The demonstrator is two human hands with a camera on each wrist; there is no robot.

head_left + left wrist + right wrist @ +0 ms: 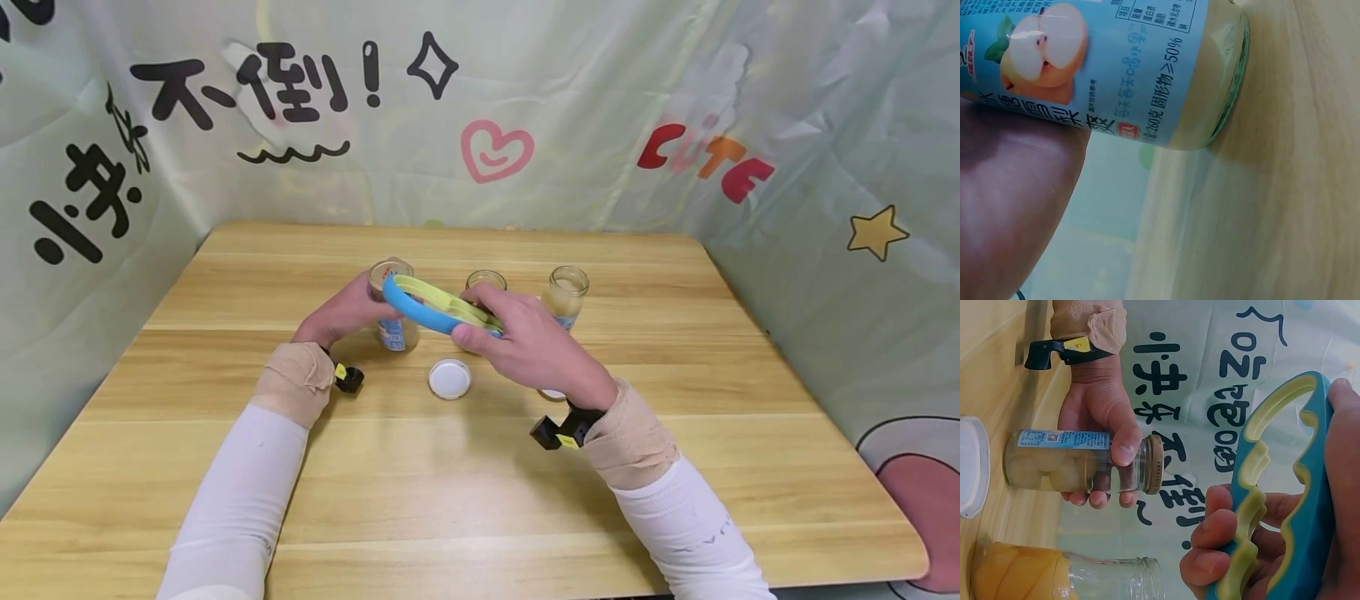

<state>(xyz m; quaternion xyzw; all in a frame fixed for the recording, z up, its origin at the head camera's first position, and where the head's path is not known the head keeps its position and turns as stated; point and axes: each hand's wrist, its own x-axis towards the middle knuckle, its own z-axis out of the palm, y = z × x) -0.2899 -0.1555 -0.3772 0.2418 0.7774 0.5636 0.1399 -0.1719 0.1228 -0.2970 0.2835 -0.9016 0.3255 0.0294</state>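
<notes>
One lidded jar (1054, 467), left hand (347, 311) gripping | blue-yellow opener (433, 318), right hand (528, 337) holding

Wood-grain table (450, 492), bearing two open glass jars (567, 292) toward the far side and white lids (450, 379) nearer. Beyond, a pale printed backdrop (585, 92): pink heart (469, 154), "CUTE" lettering (739, 179) to its right, yellow star (878, 232) farther right.

On the bench (420, 500), the middle jar (486, 280) stands between the left jar (393, 333) and right jar (567, 292); one lid (449, 379) lies before them, with seemingly a second lid (553, 395) rightward.
</notes>
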